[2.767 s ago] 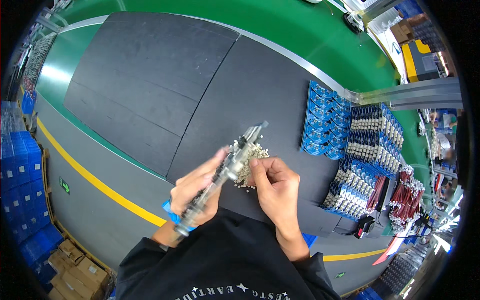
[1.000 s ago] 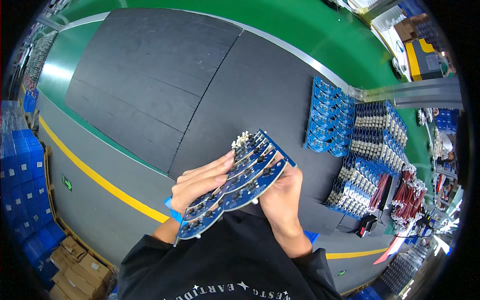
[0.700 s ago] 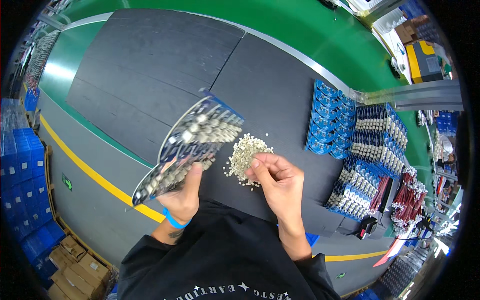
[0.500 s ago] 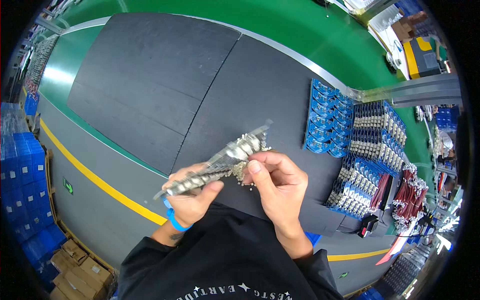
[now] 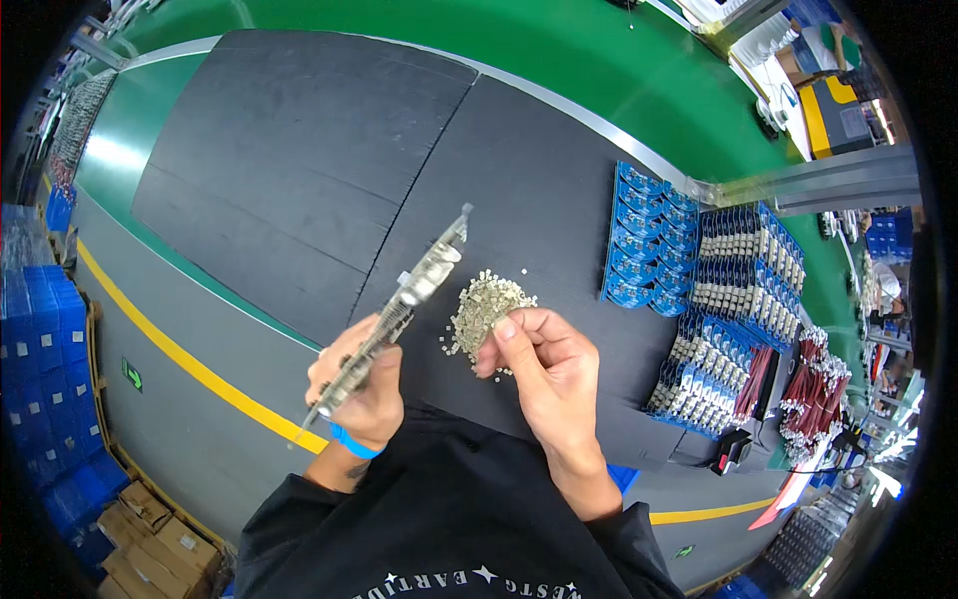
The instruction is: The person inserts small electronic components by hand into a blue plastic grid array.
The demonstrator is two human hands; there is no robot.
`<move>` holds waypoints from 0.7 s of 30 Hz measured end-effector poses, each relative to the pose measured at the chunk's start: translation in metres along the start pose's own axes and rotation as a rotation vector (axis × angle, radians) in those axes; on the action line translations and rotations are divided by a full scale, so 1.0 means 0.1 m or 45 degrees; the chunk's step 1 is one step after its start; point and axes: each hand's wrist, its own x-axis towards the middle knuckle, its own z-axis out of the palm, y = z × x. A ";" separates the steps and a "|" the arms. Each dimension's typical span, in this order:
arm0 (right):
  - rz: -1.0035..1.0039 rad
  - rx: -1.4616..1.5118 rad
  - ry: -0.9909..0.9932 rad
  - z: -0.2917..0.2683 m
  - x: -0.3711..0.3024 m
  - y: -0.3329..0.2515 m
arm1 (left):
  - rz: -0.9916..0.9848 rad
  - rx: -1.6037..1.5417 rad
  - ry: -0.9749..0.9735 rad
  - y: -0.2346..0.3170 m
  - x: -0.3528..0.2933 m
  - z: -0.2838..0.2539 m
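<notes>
My left hand (image 5: pixel 361 384), with a blue wristband, grips a circuit board panel (image 5: pixel 427 280) tilted steeply and seen nearly edge-on. Pale blocky parts line the panel's face, slightly blurred. To its right, a heap of tiny off-white connectors (image 5: pixel 487 299) lies on the dark mat, with loose ones scattered around it. My right hand (image 5: pixel 549 364) is at the heap's near right edge, thumb and forefinger pinched together. Whatever sits between those fingertips is too small to make out.
The black mat (image 5: pixel 299 150) covers the table. Blue circuit boards (image 5: pixel 639 235) lie at the right, beside stacked boards with white parts (image 5: pixel 748 265). Bundles of dark red wires (image 5: pixel 813 384) are farther right. A metal post (image 5: pixel 808 180) stands at the table's right edge.
My left hand has swung the panel to a steeper angle, away to the left from my right hand. The connector heap is now uncovered, and my right hand has dropped slightly towards it.
</notes>
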 end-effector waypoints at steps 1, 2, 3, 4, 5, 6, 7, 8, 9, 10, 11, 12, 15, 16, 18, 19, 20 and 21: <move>-0.021 -0.062 0.009 -0.04 0.03 0.07 | 0.034 -0.025 -0.047 0.00 0.04 0.00; -0.022 -0.061 0.007 -0.05 0.04 0.11 | 0.068 -0.050 -0.095 0.03 0.11 0.01; -0.083 -0.221 0.057 -0.05 0.04 0.13 | 0.069 -0.051 -0.095 0.05 0.15 0.02; -0.145 -0.380 0.108 -0.05 0.05 0.14 | 0.147 -0.044 -0.208 0.08 0.18 0.03; -0.146 -0.379 0.110 -0.04 0.04 0.10 | 0.226 -0.037 -0.321 0.09 0.21 0.05; -0.220 -0.245 0.082 0.00 0.02 0.03 | 0.225 -0.035 -0.322 0.08 0.20 0.03; -0.293 -0.111 0.053 0.03 0.00 -0.01 | 0.204 -0.106 -0.399 0.06 0.20 0.02; -0.291 -0.108 0.053 0.05 -0.01 -0.03 | 0.183 -0.178 -0.476 0.05 0.19 0.01; -0.280 0.023 0.005 0.06 0.00 -0.04 | 0.174 -0.221 -0.512 0.02 0.19 0.03; -0.268 0.155 -0.043 0.06 0.00 -0.04 | 0.175 -0.227 -0.514 0.02 0.19 0.04; -0.270 0.152 -0.038 0.05 0.00 -0.04 | 0.188 -0.222 -0.553 0.02 0.19 0.04; -0.202 0.161 -0.039 0.04 0.01 -0.04 | 0.202 -0.209 -0.589 0.02 0.19 0.04; -0.112 0.142 -0.037 0.05 -0.01 -0.07 | 0.238 -0.132 -0.562 0.00 0.18 0.04; -0.092 0.112 -0.032 0.05 -0.02 -0.08 | 0.247 -0.112 -0.536 0.00 0.17 0.03; -0.060 0.134 -0.043 0.04 -0.02 -0.09 | 0.263 -0.077 -0.534 0.03 0.17 0.04; -0.031 0.155 -0.052 0.02 -0.02 -0.10 | 0.281 -0.043 -0.532 0.03 0.17 0.05; -0.028 0.155 -0.054 -0.02 -0.01 -0.08 | 0.279 -0.041 -0.531 0.03 0.14 0.05; 0.009 0.083 -0.072 -0.07 -0.01 -0.06 | 0.188 0.044 -0.338 0.04 0.11 0.06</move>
